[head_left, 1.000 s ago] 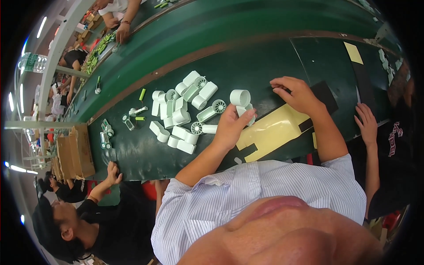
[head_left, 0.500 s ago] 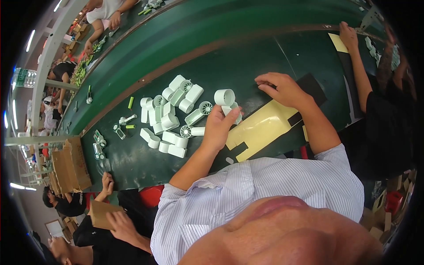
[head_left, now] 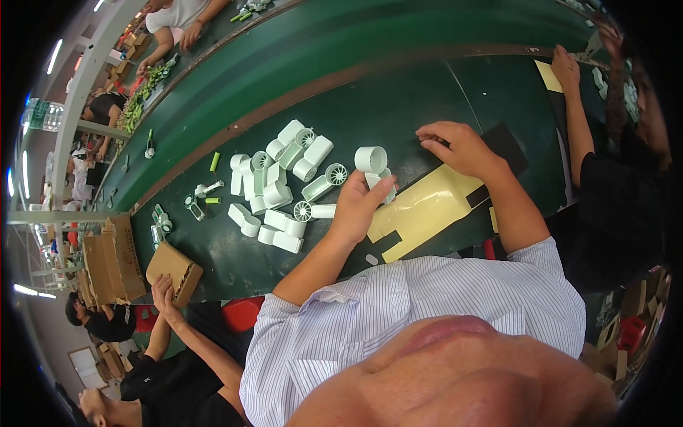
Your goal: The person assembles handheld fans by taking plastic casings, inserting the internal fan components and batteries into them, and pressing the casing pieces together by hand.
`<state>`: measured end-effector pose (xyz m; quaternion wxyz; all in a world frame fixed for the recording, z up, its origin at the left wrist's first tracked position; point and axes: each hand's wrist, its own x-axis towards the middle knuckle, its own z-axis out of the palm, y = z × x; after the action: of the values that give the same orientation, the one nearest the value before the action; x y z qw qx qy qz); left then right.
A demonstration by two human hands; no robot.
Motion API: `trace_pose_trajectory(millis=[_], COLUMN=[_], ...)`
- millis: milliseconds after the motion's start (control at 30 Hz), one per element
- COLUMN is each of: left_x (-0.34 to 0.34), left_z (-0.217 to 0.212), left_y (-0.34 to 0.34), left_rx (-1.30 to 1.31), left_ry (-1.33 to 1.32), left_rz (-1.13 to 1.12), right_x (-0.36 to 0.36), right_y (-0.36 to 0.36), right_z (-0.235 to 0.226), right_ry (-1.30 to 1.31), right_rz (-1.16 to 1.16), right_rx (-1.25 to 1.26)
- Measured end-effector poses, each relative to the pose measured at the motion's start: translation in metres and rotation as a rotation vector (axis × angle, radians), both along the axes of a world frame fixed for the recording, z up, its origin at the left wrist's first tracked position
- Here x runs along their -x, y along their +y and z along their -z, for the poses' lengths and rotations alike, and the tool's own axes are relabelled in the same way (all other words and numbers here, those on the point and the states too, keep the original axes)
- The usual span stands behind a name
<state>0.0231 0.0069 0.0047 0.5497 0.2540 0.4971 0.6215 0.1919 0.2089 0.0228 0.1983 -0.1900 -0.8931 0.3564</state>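
My left hand is closed around a pale green plastic housing, whose round, ring-shaped end points up and away from me. To the right, my right hand is over the far edge of a glossy yellow sheet. Its fingers are loosely bent, the thumb apart, and I see nothing in them. Beneath the yellow sheet lies a black sheet. Left of my left hand, several more pale green housings lie in a loose heap, some with a spoked fan-like end showing.
Green cylinders and small mechanical parts lie on the dark green table further left. At the near left, a co-worker's hand touches a cardboard box. Another co-worker's arm reaches in from the right. A raised green strip runs behind.
The co-worker on the left has brought the cardboard box up onto the table edge. My hands and the held housing have barely moved; the whole view has shifted slightly.
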Motion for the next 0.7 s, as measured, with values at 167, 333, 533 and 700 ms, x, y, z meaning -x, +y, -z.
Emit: trace_pose_trajectory(millis=[167,333,533,700], left_x=[-0.001,-0.001,0.000,0.001], left_z=[-0.001,0.001,0.006,0.008], left_y=[0.001,0.000,0.001,0.001], left_rx=[0.013,0.032,0.042,0.040], left_ry=[-0.024,-0.010,0.008,0.029], left_rz=[-0.001,-0.002,0.015,0.029], right_x=[0.000,-0.003,-0.002,-0.001], right_y=[0.002,-0.001,0.002,0.000], right_z=[0.000,-0.004,-0.003,-0.003], right_ry=[-0.009,-0.022,-0.017,0.018], right_rz=[-0.002,0.004,-0.010,-0.030], right_rx=[-0.033,-0.017,-0.017,-0.021])
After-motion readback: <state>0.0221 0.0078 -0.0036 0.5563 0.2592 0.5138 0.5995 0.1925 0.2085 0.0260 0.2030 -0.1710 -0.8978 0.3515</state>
